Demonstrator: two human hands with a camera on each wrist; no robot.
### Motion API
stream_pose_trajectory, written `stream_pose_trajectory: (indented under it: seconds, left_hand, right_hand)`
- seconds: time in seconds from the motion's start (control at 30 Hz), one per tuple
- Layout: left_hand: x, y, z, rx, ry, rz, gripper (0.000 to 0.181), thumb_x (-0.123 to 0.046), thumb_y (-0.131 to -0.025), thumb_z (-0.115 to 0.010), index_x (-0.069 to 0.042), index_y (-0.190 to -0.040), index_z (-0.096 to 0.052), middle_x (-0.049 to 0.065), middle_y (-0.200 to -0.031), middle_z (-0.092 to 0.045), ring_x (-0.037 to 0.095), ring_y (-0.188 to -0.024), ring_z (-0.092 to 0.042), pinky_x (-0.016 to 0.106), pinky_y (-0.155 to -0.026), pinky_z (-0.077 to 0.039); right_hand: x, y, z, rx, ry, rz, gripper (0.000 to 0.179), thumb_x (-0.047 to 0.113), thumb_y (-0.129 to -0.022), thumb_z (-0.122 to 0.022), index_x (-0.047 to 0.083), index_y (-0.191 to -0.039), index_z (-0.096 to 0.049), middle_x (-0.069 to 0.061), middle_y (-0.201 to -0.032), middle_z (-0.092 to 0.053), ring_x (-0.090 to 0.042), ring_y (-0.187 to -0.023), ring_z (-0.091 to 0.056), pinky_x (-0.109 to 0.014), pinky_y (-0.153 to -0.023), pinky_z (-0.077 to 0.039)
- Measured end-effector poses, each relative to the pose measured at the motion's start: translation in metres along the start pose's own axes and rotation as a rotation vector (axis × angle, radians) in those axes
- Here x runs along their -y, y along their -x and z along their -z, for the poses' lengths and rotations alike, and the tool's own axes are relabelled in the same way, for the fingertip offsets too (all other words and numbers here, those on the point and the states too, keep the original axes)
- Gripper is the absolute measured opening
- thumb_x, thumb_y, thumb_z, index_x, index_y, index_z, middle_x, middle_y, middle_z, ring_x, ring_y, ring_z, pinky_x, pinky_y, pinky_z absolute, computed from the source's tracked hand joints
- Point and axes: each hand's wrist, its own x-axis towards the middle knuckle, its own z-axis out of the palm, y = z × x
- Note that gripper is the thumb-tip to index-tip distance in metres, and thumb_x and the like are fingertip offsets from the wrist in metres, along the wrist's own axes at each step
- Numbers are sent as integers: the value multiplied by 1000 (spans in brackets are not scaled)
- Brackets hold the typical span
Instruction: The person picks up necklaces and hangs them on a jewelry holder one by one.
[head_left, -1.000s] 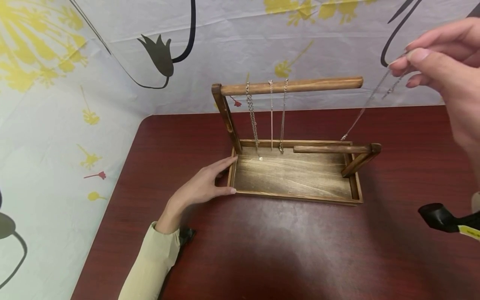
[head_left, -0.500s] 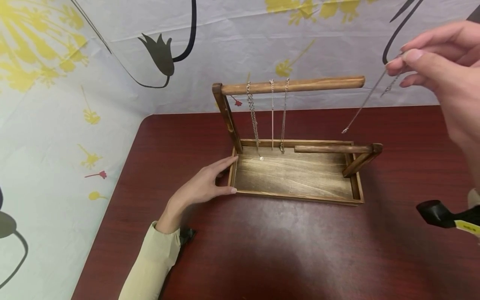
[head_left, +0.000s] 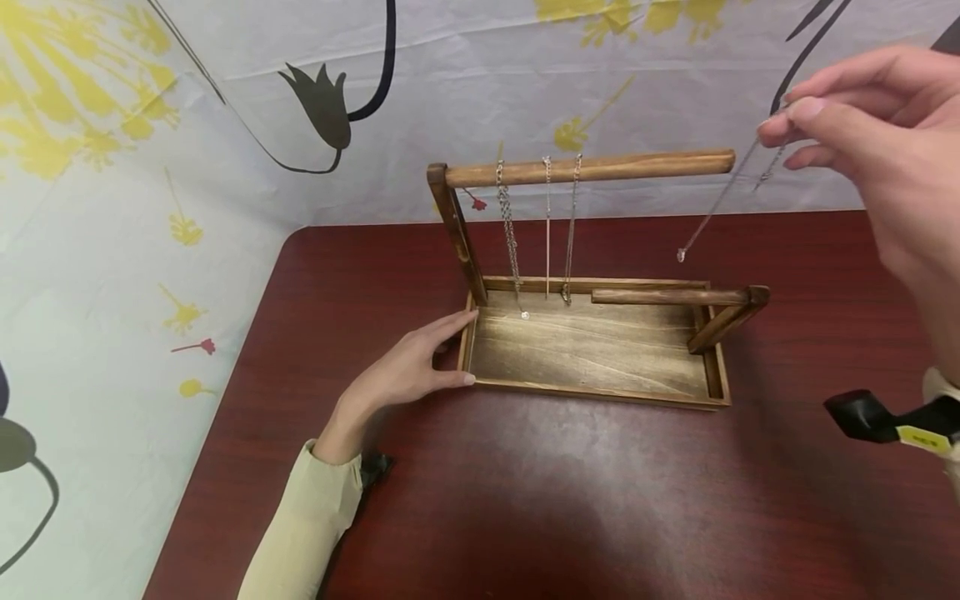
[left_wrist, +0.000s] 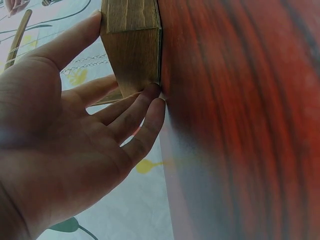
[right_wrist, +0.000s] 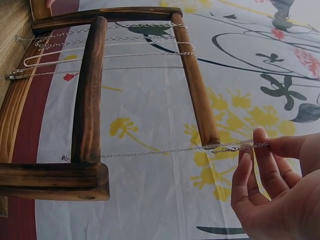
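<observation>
A brown wooden jewelry stand (head_left: pixel 607 397) has a tray base, a tall bar (head_left: pixel 652 165) and a lower bar (head_left: pixel 660 297). At its left end, my left hand (head_left: pixel 397 368) holds the tray, thumb at the front corner and fingers along the end wall (left_wrist: pixel 134 62). My right hand (head_left: pixel 877 133) pinches a thin silver necklace (head_left: pixel 712 210) between thumb and fingertips, raised to the right of the tall bar. A small pendant (head_left: pixel 681 255) dangles at its lower end. In the right wrist view the necklace (right_wrist: pixel 145 153) overlaps the tall bar's free end.
Three silver necklaces hang from the tall bar's left half: a thicker chain (head_left: pixel 509 229), a middle one (head_left: pixel 547 237) and a right one (head_left: pixel 572 225). The stand sits on a dark red wooden table (head_left: pixel 585 500). Behind it hangs a floral-patterned cloth (head_left: pixel 465 92).
My right hand has moved a little left with the necklace, its pendant now higher and nearer the tall bar's end. The left hand stays on the tray.
</observation>
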Motion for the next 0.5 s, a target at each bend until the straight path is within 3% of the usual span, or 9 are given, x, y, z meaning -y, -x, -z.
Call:
stream_pose_trajectory:
  seconds: [0.13, 0.5]
  left_hand:
    - [0, -1, 0, 0, 2, -2, 86, -39, -88, -76, -26, -158, -29, -1, -161, -29, 18, -146, -28, 44, -116, -28]
    - [-1, 1, 0, 2, 2, 0, 86, -39, -88, -76, -26, -158, -29, -2, -161, -29, 18, -146, -28, 45, -116, -29]
  right_hand:
    - [1, -2, -3, -10, -6, -30, 28, -3, -89, -69, -19, -110, -62, -16, -91, -73, -24, -90, -67, -23, -74, -50]
    - [7, -1, -10, 16, 210, -42, 24, 1, -93, -65, -11, -114, -67, -7, -95, -73, -17, -85, -64, -19, -76, -46]
